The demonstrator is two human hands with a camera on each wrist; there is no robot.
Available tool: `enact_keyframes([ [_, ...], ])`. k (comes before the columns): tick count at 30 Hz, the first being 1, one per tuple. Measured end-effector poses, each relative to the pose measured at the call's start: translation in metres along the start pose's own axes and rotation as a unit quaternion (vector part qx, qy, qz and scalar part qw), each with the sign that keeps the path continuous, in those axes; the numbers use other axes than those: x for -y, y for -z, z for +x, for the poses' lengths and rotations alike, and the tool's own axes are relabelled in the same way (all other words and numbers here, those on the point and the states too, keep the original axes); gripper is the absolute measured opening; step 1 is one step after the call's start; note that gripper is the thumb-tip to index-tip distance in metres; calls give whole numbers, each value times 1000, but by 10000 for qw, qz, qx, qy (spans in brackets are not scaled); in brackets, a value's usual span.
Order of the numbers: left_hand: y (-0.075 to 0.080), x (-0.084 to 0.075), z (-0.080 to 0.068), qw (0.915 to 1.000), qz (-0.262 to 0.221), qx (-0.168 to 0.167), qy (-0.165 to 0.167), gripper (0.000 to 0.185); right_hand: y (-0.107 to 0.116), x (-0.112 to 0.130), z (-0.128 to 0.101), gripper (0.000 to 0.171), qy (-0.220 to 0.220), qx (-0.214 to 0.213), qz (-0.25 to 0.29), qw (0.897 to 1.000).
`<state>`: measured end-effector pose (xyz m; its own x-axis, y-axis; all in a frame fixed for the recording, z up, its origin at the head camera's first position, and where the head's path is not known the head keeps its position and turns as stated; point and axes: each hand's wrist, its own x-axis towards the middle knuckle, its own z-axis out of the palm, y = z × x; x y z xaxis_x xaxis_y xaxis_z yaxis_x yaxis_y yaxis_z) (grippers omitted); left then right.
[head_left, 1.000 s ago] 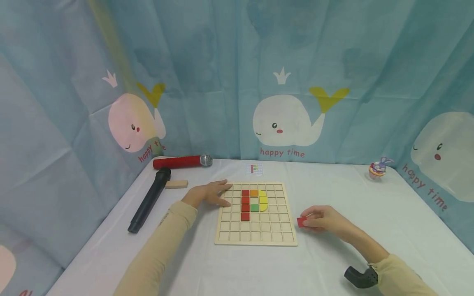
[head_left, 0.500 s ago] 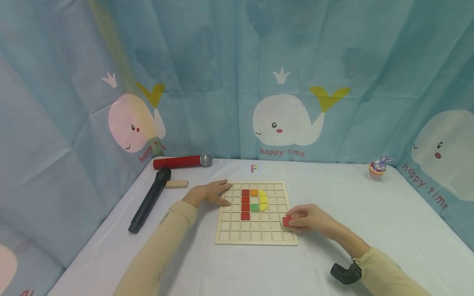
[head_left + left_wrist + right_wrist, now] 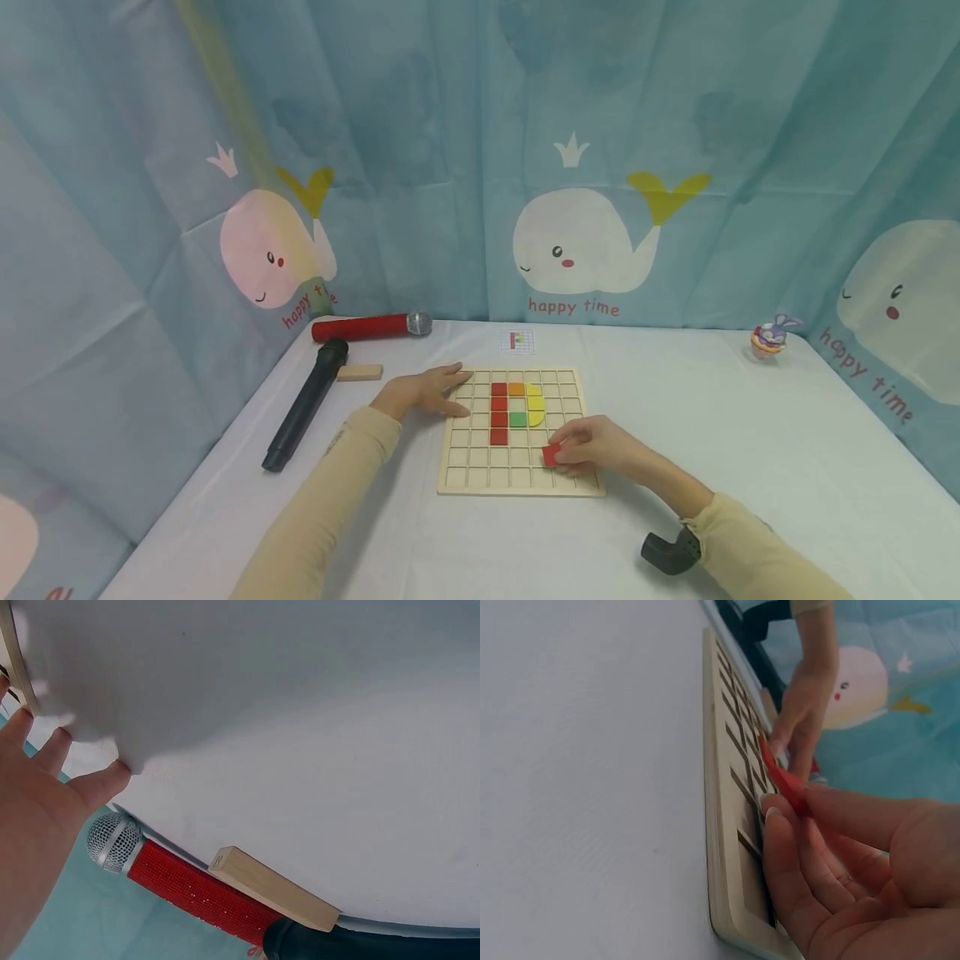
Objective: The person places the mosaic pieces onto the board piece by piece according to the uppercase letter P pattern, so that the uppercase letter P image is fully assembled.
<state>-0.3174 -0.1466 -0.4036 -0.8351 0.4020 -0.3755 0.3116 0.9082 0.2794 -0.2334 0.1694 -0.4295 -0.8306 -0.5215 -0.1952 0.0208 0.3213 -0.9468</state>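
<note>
A wooden grid board lies on the white table. Red, orange, yellow and green tiles fill some of its upper cells. My right hand pinches a small red tile just above the board's lower right cells. My left hand rests flat with straight fingers at the board's upper left edge, touching its frame.
A red microphone, a black microphone and a small wooden block lie at the left. A pattern card sits behind the board, a small toy at the far right. Whale-print curtains enclose the table.
My right hand has carried the red tile leftward from the bare table onto the board's lower right area. The left hand has stayed in place.
</note>
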Motion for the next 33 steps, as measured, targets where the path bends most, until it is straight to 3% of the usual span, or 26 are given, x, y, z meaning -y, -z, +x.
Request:
enact_keyframes([
  [5, -2, 2, 5, 9999, 57, 32, 88, 82, -6, 3, 4, 26, -47, -23, -120, 9999],
  [16, 0, 2, 4, 9999, 96, -1, -109, 82, -18, 11, 13, 24, -19, 4, -158, 9999],
  [23, 0, 2, 5, 9999, 80, 19, -71, 82, -28, 18, 16, 23, -169, -172, -403, 9989],
  [33, -1, 4, 6, 10000, -1, 9, -84, 82, -40, 22, 23, 23, -220, -245, -146, 9994],
])
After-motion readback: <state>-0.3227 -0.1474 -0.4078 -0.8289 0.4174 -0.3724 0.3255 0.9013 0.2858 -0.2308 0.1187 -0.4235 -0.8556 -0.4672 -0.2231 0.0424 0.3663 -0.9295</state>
